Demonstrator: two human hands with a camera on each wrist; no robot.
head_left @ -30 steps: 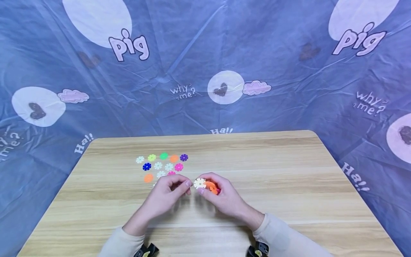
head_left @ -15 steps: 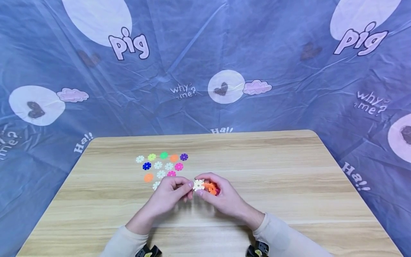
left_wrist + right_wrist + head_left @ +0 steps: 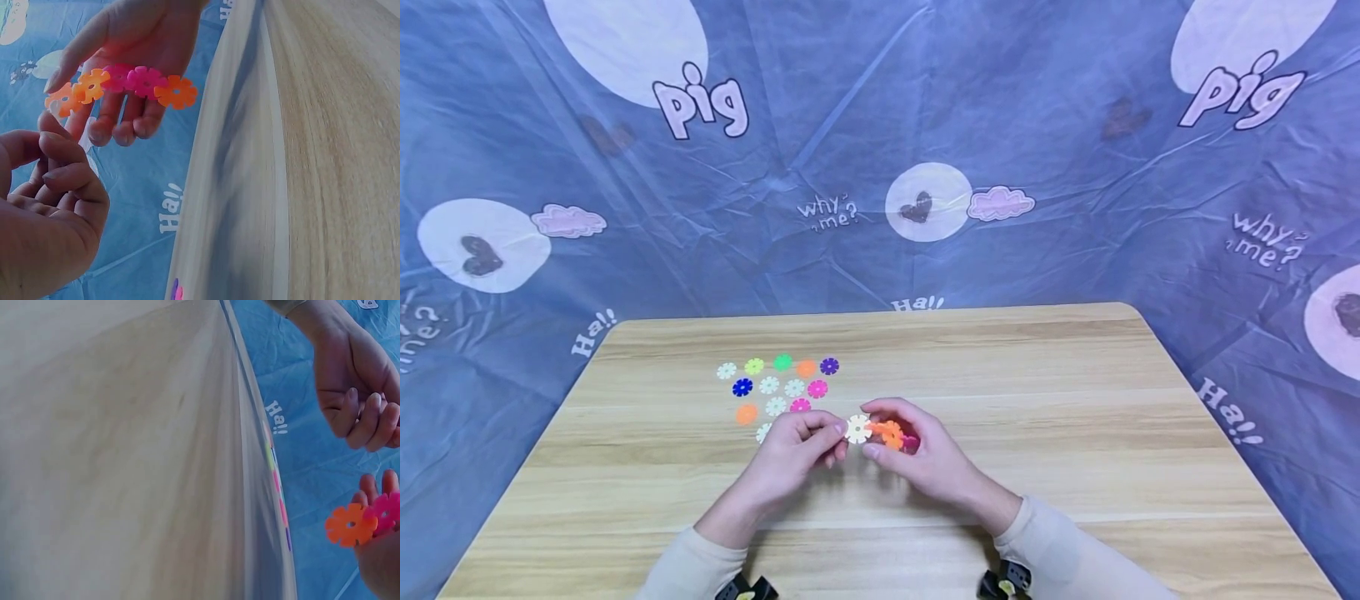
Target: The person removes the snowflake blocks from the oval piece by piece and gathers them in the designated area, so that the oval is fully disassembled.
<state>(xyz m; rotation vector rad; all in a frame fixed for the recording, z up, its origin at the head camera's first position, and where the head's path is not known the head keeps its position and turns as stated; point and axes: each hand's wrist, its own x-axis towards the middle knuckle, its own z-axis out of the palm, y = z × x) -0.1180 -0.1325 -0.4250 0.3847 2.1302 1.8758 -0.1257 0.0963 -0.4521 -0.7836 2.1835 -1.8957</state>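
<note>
My left hand [image 3: 801, 446] pinches a white flower-shaped interlocking disc [image 3: 857, 429] between thumb and forefinger. That disc forms the left end of a short chain of snowflake discs. Orange discs [image 3: 92, 85] follow it, then pink discs [image 3: 147, 82], with another orange disc [image 3: 177, 92] at the far end. My right hand [image 3: 925, 454] curves loosely around the chain, thumb and forefinger apart. In the left wrist view its fingers [image 3: 107, 119] hang relaxed behind the pieces. The right wrist view shows the orange end disc [image 3: 351, 525] sticking out past that hand.
Loose discs lie flat in rough rows on the wooden table [image 3: 1037, 375], left of centre, among them a green disc [image 3: 783, 362], a dark blue disc [image 3: 742, 387] and a purple disc [image 3: 829, 367]. A blue printed cloth [image 3: 850, 275] hangs behind the table.
The white disc has shifted slightly left with the left fingers. The right thumb and forefinger have parted from it, and more of the orange and pink pieces shows.
</note>
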